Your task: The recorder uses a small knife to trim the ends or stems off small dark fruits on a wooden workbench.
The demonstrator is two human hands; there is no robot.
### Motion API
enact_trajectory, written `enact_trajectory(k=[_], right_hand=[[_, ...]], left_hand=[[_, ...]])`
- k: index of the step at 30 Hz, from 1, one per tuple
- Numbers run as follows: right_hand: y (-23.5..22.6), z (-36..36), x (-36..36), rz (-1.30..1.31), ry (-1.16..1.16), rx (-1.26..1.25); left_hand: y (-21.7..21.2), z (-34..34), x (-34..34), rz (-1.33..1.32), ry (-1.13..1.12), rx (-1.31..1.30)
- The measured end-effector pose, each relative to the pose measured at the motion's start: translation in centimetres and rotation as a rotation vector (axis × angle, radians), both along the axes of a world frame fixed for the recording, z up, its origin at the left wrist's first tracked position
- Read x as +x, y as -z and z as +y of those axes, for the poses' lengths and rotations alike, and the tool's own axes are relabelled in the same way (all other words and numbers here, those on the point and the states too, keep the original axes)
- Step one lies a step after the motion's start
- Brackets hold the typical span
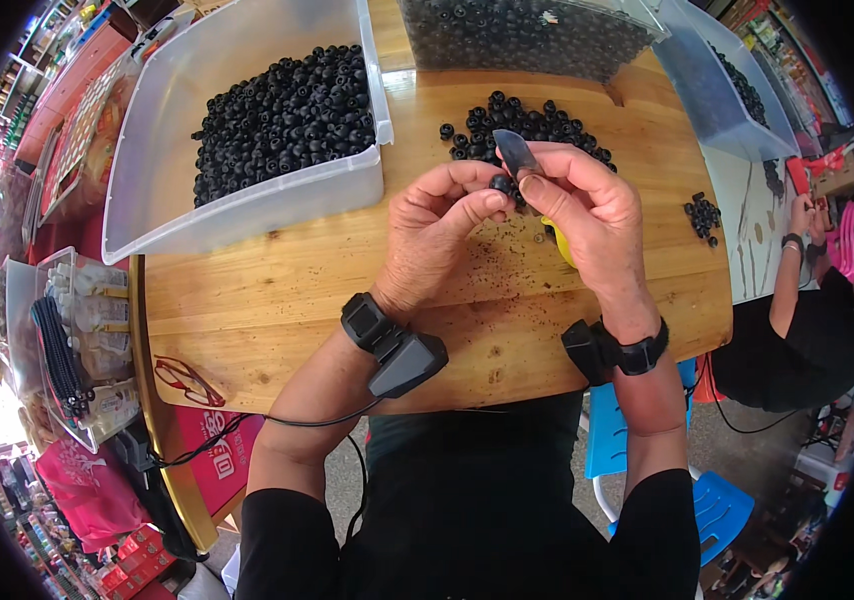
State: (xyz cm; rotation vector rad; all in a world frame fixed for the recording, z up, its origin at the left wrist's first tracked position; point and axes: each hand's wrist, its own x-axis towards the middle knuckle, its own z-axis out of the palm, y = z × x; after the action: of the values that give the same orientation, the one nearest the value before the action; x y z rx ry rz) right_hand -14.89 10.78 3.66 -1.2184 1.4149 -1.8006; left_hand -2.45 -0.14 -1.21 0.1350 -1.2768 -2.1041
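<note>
Head view: you seem to be trimming one black round piece (501,183), held over the wooden table (247,310)
Left hand (425,235): thumb and forefinger pinched on that piece
Right hand (597,220): fingers closed on the dark blade (514,150), its broad end raised; contact with the piece unclear
Next move: probably a small controlled turn or scrape, your left thumb kept off the edge

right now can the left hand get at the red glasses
Probably yes: the red glasses lie uncovered on the table, though the left hand would likely have to put down the round black piece first.
</note>
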Motion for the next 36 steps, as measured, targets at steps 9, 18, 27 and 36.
enact_trajectory(k=[9,18,27,36], right_hand=[[0.5,-0.8,0.2,0.267,0.078,-0.003],[0.8,-0.9,-0.2,0.42,0.15,0.031],[1.1,-0.7,-1.3,0.14,0.097,0.078],[0.7,0.0,-1.2,0.255,0.06,0.099]], left_hand=[[0.0,-0.3,0.0,-0.063,-0.052,-0.087],[0.4,-0.1,0.2,-0.144,-0.083,-0.18],[-0.2,0.4,0.2,-0.15,0.016,-0.143],[0.1,0.1,0.0,-0.118,0.009,-0.13]])
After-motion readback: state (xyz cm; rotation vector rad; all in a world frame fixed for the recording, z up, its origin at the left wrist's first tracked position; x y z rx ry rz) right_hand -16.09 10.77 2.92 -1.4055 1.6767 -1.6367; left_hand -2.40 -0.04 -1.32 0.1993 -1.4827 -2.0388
